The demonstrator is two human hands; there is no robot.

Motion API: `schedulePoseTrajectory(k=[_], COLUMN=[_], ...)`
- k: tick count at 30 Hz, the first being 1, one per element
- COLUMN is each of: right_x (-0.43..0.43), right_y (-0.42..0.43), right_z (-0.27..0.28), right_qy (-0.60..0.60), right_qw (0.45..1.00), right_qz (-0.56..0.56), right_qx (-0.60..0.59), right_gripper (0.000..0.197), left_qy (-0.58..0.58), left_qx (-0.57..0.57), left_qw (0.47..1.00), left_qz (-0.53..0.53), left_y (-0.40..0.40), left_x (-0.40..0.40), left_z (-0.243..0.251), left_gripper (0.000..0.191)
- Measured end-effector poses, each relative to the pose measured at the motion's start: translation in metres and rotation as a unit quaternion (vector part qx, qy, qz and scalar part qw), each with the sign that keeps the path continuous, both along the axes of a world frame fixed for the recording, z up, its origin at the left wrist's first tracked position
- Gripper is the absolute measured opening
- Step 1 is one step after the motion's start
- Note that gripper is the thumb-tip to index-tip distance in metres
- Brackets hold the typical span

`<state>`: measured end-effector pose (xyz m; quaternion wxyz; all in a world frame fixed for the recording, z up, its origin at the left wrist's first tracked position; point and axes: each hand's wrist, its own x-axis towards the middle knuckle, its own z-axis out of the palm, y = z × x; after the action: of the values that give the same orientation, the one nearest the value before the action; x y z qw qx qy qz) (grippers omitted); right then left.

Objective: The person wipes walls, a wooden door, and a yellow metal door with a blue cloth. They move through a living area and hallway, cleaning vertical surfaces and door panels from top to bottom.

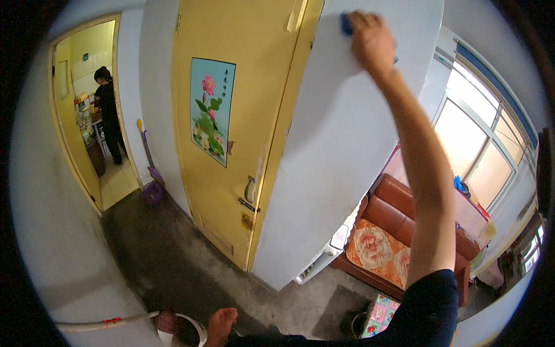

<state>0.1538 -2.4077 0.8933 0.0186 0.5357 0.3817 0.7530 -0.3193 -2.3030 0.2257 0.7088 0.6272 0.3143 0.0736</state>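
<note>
High on the pale wall (338, 112), my right hand (373, 41) is raised and pressed near the surface, its fingers around a blue cloth or sponge (346, 24); blur hides which. A further bit of blue shows behind the wrist. At the bottom edge, my left hand (222, 323) is low beside a white rim (200, 329), perhaps of a bucket; its fingers look curled and I cannot tell whether they hold anything. A yellow door (243, 108) with a lotus poster (212, 110) stands left of the wall.
A brown leather sofa (392, 195) and white radiator (318, 262) are at right. A patterned cloth (380, 314) covers something at lower right. Through the left doorway a person (108, 112) in black stands. A purple broom or dustpan (153, 193) leans in the corner. A pale pipe (130, 319) runs at lower left.
</note>
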Motion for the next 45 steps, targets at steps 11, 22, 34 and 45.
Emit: schedulePoseTrajectory(k=[11,22,34,45], right_x=[-0.012,-0.027,-0.025,-0.066], right_y=[-0.021,-0.068,0.005,-0.149], right_z=[-0.436,-0.13,-0.386,-0.773], right_qy=[0.212,0.054,0.376,0.868], right_qw=[0.836,0.982,0.902,0.468], right_qz=[-0.024,-0.14,0.025,-0.088], right_qx=[-0.506,-0.113,-0.21,-0.14], right_gripper=[0.018,0.036,0.026,0.035], left_qy=[-0.081,0.007,0.014,-0.18], left_qx=[0.068,-0.077,-0.068,0.039], left_qw=[0.993,0.993,0.997,0.98], left_qz=[0.059,0.088,0.037,0.08], left_y=[0.002,0.023,0.058,0.099], left_x=[-0.041,-0.046,-0.043,-0.029], left_z=[-0.012,0.051,-0.05,-0.051], left_gripper=[0.03,0.036,0.041,0.032])
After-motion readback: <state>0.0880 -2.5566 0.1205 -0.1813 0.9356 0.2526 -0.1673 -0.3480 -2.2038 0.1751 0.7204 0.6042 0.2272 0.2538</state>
